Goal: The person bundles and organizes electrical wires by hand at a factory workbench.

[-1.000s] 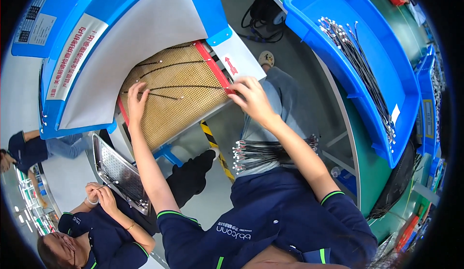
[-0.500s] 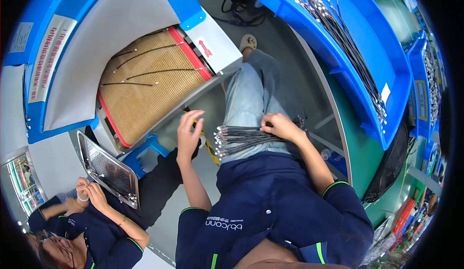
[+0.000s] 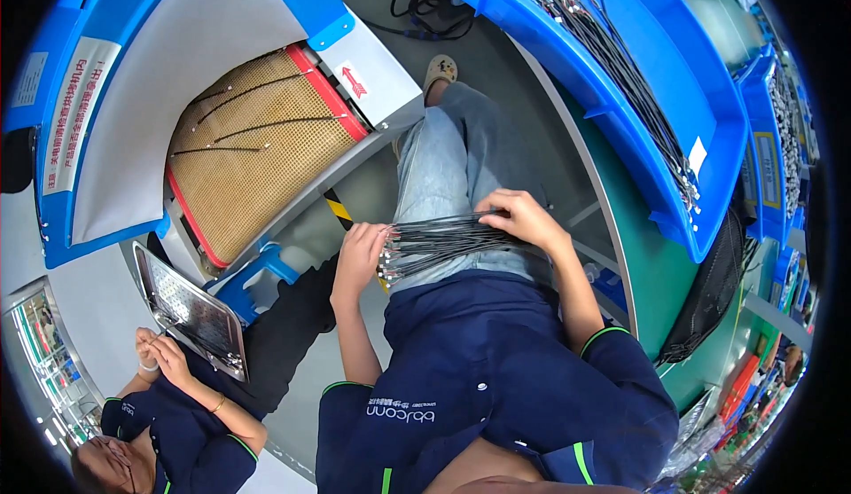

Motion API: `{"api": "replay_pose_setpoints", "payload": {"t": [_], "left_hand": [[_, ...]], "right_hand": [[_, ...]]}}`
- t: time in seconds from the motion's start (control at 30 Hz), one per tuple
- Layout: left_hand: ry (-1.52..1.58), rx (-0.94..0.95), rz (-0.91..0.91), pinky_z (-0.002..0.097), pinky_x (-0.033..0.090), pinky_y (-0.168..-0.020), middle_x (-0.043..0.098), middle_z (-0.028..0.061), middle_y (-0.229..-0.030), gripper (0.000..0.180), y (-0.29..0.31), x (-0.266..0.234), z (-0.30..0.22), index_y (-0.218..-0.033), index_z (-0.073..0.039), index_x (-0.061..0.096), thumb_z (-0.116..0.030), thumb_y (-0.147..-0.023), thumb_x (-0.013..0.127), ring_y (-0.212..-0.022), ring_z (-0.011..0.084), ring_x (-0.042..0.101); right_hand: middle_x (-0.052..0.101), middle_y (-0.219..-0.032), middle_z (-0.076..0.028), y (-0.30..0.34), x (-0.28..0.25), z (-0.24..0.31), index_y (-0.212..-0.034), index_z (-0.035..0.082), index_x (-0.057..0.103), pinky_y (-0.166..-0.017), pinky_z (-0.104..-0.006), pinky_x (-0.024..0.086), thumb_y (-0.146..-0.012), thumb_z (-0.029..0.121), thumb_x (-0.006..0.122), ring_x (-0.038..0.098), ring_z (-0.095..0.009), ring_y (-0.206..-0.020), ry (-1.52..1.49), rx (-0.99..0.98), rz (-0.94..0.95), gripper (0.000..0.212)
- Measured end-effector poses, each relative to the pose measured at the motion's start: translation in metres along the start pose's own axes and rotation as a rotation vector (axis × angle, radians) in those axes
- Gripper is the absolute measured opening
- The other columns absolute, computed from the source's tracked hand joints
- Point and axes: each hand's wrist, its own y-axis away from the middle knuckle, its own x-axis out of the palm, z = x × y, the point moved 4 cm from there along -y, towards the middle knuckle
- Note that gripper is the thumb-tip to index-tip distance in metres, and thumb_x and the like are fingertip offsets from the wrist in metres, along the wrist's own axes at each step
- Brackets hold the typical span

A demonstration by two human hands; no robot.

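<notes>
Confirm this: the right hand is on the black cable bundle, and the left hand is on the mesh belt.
Wrong about the left hand: the head view shows it at the left end of the black cable bundle, not on the mesh belt. The right hand is on the bundle, as stated.

The camera rides on the person's head, the left of a side-by-side fisheye pair, peering steeply down at the left hand [image 3: 359,256] and right hand [image 3: 525,217]. It sits near enough to show both clearly, yet looks so wide that it catches the mesh belt [image 3: 257,188] beyond the left hand and the blue tray [image 3: 687,73] beyond the right, edges bowing outward.
</notes>
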Motion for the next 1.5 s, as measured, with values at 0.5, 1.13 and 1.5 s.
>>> {"api": "replay_pose_setpoints", "payload": {"t": [0.5, 1.13, 1.5], "left_hand": [[0.014, 0.213, -0.231, 0.0354, 0.049, -0.068, 0.063, 0.0104, -0.085, 0.017, -0.02, -0.006, -0.047, -0.099, -0.002, 0.063, -0.004, -0.082, 0.064, -0.077, 0.0261, 0.06], [0.26, 0.169, -0.115, 0.0329, 0.048, -0.062, 0.064, 0.0096, -0.077, 0.011, -0.036, 0.023, -0.081, -0.09, -0.001, 0.064, -0.003, -0.08, 0.066, -0.067, 0.0242, 0.061], [0.013, 0.415, -0.245, 0.0324, 0.05, -0.065, 0.065, 0.0093, -0.079, 0.01, -0.04, 0.024, -0.098, -0.087, -0.001, 0.065, 0.0, -0.077, 0.068, -0.072, 0.0254, 0.063]], "right_hand": [[0.066, -0.084, -0.01, -0.009, -0.018, 0.02, -0.095, 0.004, 0.07, -0.065, -0.0315, 0.051, -0.082, 0.008, 0.066, 0.064, -0.024, -0.074, 0.008, -0.191, -0.13, 0.014], [0.066, -0.089, -0.005, -0.015, -0.004, 0.045, -0.094, 0.004, 0.068, -0.069, -0.032, 0.052, -0.077, 0.008, 0.067, 0.063, -0.021, -0.079, 0.171, -0.573, -0.175, 0.017], [0.065, -0.083, -0.008, -0.012, -0.012, 0.037, -0.089, 0.003, 0.066, -0.067, -0.0342, 0.051, -0.082, 0.01, 0.066, 0.064, -0.026, -0.075, 0.048, -0.453, -0.109, 0.01]]}}
